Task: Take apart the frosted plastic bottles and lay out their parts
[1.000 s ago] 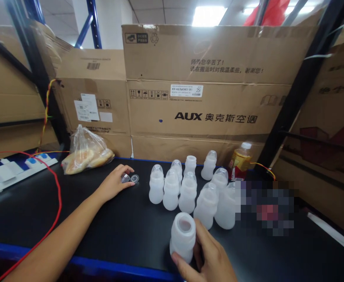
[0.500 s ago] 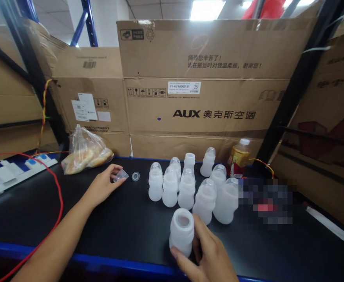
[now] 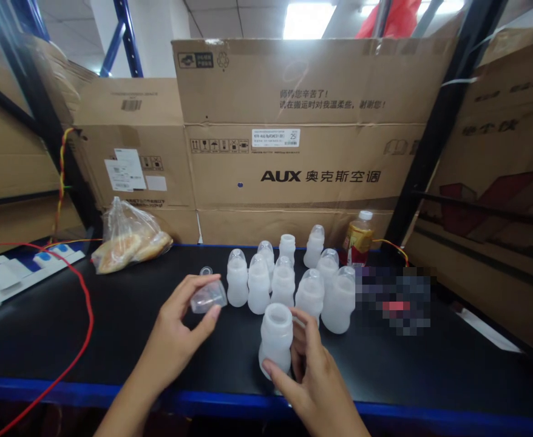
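Between thumb and fingers, my left hand [image 3: 182,328] grips a clear plastic bottle cap [image 3: 209,297], tilted on its side above the table. My right hand [image 3: 316,370] is wrapped round an open-necked white baby bottle [image 3: 276,343] that stands upright near the front edge. A small gap separates the cap from this bottle. Just behind the left fingers lies a small clear ring-shaped piece [image 3: 206,271], partly hidden. Several more frosted baby bottles [image 3: 258,285] stand grouped behind, most under clear domed caps. One at the back, an uncapped bottle [image 3: 287,246], has a bare neck.
A bag of bread [image 3: 132,240] lies at the back left, near a power strip [image 3: 25,273] and a red cable [image 3: 88,309]. A drink bottle [image 3: 357,240] stands at the back right beside a blurred dark patch. A large cardboard box [image 3: 294,164] walls off the rear.
My left hand has brought the clear cap right and nearer, towards the bottle in my right hand. My right hand keeps hold of that bottle. The view has shifted slightly.
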Demonstrator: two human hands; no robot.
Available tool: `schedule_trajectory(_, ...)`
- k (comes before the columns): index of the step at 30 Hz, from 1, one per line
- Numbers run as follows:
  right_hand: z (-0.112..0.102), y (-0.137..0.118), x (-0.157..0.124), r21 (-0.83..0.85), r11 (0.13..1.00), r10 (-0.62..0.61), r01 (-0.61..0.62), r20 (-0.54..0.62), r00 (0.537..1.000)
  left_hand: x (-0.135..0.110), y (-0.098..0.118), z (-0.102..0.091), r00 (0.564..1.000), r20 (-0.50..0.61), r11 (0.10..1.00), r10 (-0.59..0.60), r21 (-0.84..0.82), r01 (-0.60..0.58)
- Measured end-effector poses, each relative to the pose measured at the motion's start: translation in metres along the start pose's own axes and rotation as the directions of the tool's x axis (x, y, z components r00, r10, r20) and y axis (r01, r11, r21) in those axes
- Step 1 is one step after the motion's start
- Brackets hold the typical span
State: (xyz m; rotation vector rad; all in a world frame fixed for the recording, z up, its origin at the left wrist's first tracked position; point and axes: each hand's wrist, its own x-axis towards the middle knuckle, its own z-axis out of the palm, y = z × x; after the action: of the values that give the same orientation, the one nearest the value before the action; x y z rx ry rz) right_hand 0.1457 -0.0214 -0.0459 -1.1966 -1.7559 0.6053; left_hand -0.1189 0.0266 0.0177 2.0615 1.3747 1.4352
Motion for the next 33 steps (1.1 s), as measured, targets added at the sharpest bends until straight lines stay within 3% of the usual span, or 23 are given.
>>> schedule_trajectory(2,0.001,0.0,0.0,0.031,0.999,-0.013,0.012,0.014,1.0,0.007,0.035,0.002,0.989,0.132,0.998,0.07,-0.009,-0.069)
schedule_trajectory(5,0.0,0.0,0.0,-0.008,0.998,-0.066,0.066,0.033,0.997,0.02,0.082,0.004,0.899,0.414,0.99,0.14,-0.054,-0.13)
schedule_trajectory(7,-0.001,0.0,0.0,-0.063,0.994,-0.094,0.095,0.018,0.995,0.025,0.101,0.011,0.833,0.537,0.991,0.136,-0.063,-0.121)
schedule_trajectory(9,-0.002,0.0,0.0,-0.118,0.988,-0.103,0.102,0.001,0.995,0.027,0.109,0.019,0.803,0.58,0.99,0.133,-0.04,-0.135)
schedule_trajectory(13,-0.003,0.0,0.0,-0.146,0.984,-0.108,0.106,-0.004,0.994,0.024,0.104,0.031,0.835,0.534,0.985,0.133,0.02,-0.17)
schedule_trajectory(18,0.002,0.006,0.0,-0.132,0.982,-0.138,0.135,-0.014,0.99,0.02,0.096,0.031,0.888,0.431,0.965,0.159,0.121,-0.232)
schedule_trajectory(22,0.008,0.014,-0.001,-0.192,0.968,-0.177,0.162,-0.066,0.982,0.016,0.097,0.039,0.892,0.403,0.944,0.205,0.159,-0.288)
schedule_trajectory(25,0.006,0.016,-0.001,-0.231,0.959,-0.181,0.167,-0.043,0.982,0.012,0.094,0.051,0.907,0.363,0.942,0.215,0.168,-0.29)
schedule_trajectory(29,0.001,0.011,0.0,-0.198,0.966,-0.167,0.166,0.012,0.986,0.004,0.085,0.069,0.939,0.274,0.948,0.209,0.178,-0.263)
schedule_trajectory(33,0.001,0.008,0.0,-0.143,0.979,-0.148,0.145,-0.006,0.989,0.0,0.082,0.077,0.947,0.224,0.942,0.232,0.189,-0.275)
